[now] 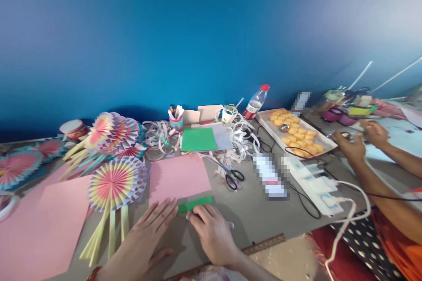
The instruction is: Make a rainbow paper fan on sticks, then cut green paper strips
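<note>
A small green paper strip (pixel 194 204) lies on the grey table in front of me. My left hand (pixel 150 228) rests flat with its fingers stretched out, their tips at the strip's left end. Over the strip's near edge, my right hand (pixel 212 230) is closed around a slim white pen-like stick (pixel 231 225), whose ends poke out on both sides; its exact kind is not clear. Just beyond the hands is a pink paper sheet (pixel 180 178). Black-handled scissors (pixel 231 177) lie to its right. Green paper (pixel 199 139) sits farther back on a pale sheet.
Pleated paper fans (pixel 114 184) and a large pink sheet (pixel 39 228) cover the left side. Paper strip scraps (pixel 242 142), a pen cup (pixel 176 119) and a bottle (pixel 256 103) stand behind. Rightward are a food tray (pixel 319 142), a power strip (pixel 311 184) and another person's hands (pixel 351 145).
</note>
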